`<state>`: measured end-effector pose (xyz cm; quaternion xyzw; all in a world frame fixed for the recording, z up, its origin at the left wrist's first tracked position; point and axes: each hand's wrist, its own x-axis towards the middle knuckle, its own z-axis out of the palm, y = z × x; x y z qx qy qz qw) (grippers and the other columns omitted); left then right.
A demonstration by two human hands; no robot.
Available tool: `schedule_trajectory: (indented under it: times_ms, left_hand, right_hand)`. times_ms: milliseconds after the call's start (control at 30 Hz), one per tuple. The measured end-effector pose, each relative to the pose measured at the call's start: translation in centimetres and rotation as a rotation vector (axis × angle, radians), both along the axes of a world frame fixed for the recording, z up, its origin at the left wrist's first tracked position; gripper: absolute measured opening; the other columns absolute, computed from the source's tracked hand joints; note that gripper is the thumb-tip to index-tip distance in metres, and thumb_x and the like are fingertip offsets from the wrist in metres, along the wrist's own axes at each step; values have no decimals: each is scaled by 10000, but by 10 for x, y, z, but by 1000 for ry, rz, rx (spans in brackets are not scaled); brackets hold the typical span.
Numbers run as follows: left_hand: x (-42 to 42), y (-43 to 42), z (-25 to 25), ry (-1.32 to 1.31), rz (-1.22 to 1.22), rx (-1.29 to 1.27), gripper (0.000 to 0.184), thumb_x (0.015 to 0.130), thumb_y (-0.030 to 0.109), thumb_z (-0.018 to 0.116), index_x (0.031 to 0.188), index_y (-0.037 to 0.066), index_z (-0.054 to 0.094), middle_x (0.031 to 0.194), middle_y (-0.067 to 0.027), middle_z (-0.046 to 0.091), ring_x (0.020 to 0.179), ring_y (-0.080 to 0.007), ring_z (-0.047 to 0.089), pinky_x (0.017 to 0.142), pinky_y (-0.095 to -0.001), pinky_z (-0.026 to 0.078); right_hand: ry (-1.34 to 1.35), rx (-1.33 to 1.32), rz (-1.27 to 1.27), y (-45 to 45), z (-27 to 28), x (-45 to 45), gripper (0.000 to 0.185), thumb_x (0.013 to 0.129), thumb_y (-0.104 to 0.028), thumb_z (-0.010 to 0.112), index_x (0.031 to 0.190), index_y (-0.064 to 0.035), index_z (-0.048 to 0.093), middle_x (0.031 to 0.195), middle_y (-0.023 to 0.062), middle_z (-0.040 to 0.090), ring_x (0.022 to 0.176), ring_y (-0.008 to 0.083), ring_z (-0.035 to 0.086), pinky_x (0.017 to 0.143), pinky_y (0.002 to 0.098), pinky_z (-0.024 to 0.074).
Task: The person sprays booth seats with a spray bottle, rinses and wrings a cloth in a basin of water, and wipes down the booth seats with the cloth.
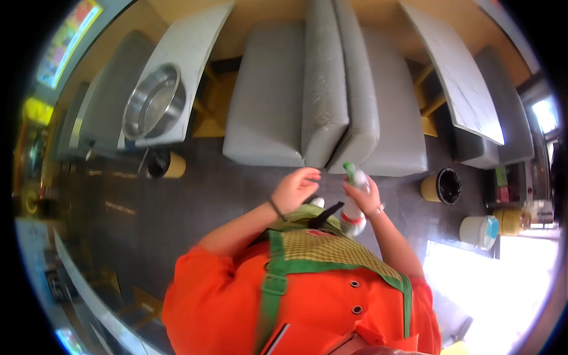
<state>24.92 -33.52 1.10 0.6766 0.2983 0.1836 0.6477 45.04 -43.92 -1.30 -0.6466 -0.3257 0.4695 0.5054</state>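
Observation:
Wrapped round the neck of a clear spray bottle (353, 220) with a green nozzle is my right hand (364, 195), a watch on its wrist. The bottle hangs upright in front of my apron (328, 248) and shows a red band near its lower part. To its left, my left hand (296, 190) is raised with its fingers loosely curled and apart, holding nothing visible. A dark band circles the left wrist. Neither hand touches the grey seats ahead.
Two grey padded benches (266, 100) stand back to back ahead. A metal basin (155, 103) sits on the left marble table (195, 35); another marble table (458, 77) is at right. Bins (174, 165) (433, 188) and a white bucket (473, 231) stand on the floor.

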Motion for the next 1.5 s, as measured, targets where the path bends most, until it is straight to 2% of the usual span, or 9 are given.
schedule_trajectory:
  times_ms: [200,267,400,500,800,967,1200,1433,1500]
  left_hand:
    - [-133,-67,-5,36,501,-173,235,842,53,516,1071,2,520,1012,-84,588,912,-144,563,787,-258,454]
    - [-164,-83,0,63,620,-210,237,844,68,514,1072,6,521,1011,-81,589,902,-141,566,777,-252,453]
    - [-213,-99,5,81,807,-270,238,842,62,510,1069,-7,519,1004,-82,592,879,-141,565,753,-236,441]
    - [-251,-95,0,19,840,-291,237,841,72,510,1064,-7,527,996,-81,594,874,-138,565,745,-238,439]
    - [-391,-48,-4,41,795,-228,231,837,76,516,1052,-7,535,986,-80,593,874,-137,558,768,-244,439]
    - [-444,-56,-9,44,880,-252,229,841,90,521,1054,7,537,991,-75,593,878,-142,564,754,-245,437]
    - [-472,-69,-18,69,967,-324,235,840,114,538,1059,30,542,994,-63,597,864,-136,570,728,-232,431]
    - [-458,-61,-20,69,888,-289,237,844,122,527,1062,32,543,998,-64,599,872,-138,570,740,-241,437]
    - [-453,-57,-22,73,854,-290,240,849,131,517,1070,41,542,1014,-59,593,891,-139,566,765,-247,443]
  right_hand:
    - [-343,162,-31,100,-52,-41,248,682,-180,622,840,4,574,680,113,594,617,208,573,595,334,450]
    - [-276,85,-115,131,-62,-51,268,653,-185,610,831,13,587,709,152,611,640,267,592,625,350,456]
    - [-261,-23,-156,168,-73,-64,292,641,-176,607,857,20,596,676,108,609,566,199,590,567,332,468]
    - [-230,-121,-59,170,-73,-73,338,659,-147,604,951,18,566,672,76,592,504,139,566,494,280,454]
    - [-425,-185,72,154,-70,-182,286,644,-143,613,882,12,588,661,83,598,500,146,566,503,276,460]
    - [-489,-204,57,171,-71,-236,260,644,-202,591,811,-3,587,649,149,593,604,253,600,593,352,463]
    - [-691,-170,312,199,-86,-264,323,645,-242,601,882,-23,604,762,180,615,757,328,590,691,384,453]
    - [-596,-65,391,203,-67,-277,353,638,-263,604,905,-32,609,817,188,613,808,330,582,722,384,448]
    - [-631,-195,300,202,-53,-275,354,641,-259,607,915,-35,605,802,190,614,801,342,581,720,392,449]
